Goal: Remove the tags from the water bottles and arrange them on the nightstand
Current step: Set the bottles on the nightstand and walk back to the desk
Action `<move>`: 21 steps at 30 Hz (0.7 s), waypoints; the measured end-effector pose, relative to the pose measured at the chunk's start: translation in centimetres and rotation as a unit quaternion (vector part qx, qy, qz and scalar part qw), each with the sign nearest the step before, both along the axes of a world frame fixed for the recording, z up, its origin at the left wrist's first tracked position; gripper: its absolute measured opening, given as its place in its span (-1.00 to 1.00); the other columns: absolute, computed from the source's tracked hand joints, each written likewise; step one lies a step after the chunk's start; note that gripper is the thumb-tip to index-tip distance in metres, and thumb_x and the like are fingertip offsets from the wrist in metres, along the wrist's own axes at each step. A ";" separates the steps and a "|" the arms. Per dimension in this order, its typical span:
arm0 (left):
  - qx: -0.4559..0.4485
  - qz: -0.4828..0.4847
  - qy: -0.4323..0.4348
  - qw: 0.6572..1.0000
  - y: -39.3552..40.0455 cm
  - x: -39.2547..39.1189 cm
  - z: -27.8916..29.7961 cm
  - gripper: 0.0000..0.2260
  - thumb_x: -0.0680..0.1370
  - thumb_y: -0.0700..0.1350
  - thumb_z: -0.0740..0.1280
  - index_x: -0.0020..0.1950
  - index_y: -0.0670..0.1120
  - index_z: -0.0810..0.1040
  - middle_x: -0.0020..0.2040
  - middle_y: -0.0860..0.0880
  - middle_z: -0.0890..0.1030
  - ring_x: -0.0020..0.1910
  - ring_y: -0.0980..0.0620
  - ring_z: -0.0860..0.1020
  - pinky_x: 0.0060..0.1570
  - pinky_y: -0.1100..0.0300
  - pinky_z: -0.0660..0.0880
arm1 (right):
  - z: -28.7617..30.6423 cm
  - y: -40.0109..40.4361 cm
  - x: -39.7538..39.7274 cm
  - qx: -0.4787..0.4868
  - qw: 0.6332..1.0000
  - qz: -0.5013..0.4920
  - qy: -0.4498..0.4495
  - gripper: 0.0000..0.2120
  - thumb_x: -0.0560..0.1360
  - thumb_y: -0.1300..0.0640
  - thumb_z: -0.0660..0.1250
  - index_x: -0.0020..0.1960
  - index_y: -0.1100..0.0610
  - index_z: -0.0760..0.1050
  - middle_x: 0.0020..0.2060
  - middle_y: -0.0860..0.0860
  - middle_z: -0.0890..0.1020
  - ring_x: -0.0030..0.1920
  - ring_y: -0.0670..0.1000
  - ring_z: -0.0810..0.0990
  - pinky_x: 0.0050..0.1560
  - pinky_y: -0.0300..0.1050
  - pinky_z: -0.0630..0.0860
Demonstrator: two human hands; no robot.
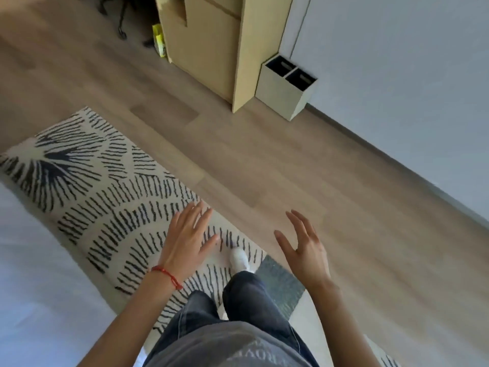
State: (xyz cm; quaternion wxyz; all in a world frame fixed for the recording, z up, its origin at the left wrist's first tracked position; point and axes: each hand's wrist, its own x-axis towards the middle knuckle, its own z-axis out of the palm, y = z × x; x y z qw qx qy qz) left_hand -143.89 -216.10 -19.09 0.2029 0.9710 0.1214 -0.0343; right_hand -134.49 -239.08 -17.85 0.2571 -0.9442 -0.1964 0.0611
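No water bottle, tag or nightstand is in view. My left hand [186, 235] is held out palm down over the patterned rug, fingers spread and empty, with a red string on its wrist. My right hand [304, 247] is raised beside it over the rug's edge, fingers apart, holding nothing. Below the hands I see my legs in dark jeans and a white shoe [239, 259] on the rug.
A cream rug with black dashes [105, 197] lies on the wood floor. A white bed edge [31, 274] is at the left. A light wooden cabinet [211, 49] and a two-slot white bin [287, 86] stand by the far wall. A grey mat [277, 282] lies by my foot.
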 end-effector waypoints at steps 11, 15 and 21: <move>-0.016 0.320 0.015 0.947 12.3 2.8 0.3 -0.46 0.56 0.14 0.11 0.45 -0.10 0.17 0.50 -0.14 0.13 0.49 -0.10 0.03 0.46 -0.06 0.00 | -1.0 20.1 14.7 -0.004 0.963 0.269 0.030 -0.49 0.49 -0.15 0.17 0.35 0.09 0.37 0.34 0.05 0.43 0.30 0.11 0.43 0.25 0.01 0.36; 0.002 0.393 0.001 0.919 17.1 4.9 1.8 -0.25 0.47 0.35 -0.22 0.43 -0.13 0.22 0.48 -0.16 0.20 0.48 -0.13 0.08 0.44 -0.12 0.10 | 0.2 28.3 19.4 -0.005 0.935 0.353 0.019 -0.48 0.50 -0.13 0.16 0.33 0.16 0.39 0.30 0.12 0.47 0.27 0.15 0.47 0.23 0.04 0.39; 0.014 0.462 0.019 0.886 23.2 7.2 2.9 -0.30 0.49 0.29 -0.14 0.39 -0.17 0.30 0.42 -0.22 0.31 0.42 -0.21 0.23 0.36 -0.18 0.22 | 1.0 38.2 24.0 0.002 0.897 0.442 0.020 -0.51 0.51 0.00 0.27 0.37 0.19 0.33 0.36 0.12 0.41 0.35 0.12 0.39 0.27 -0.05 0.31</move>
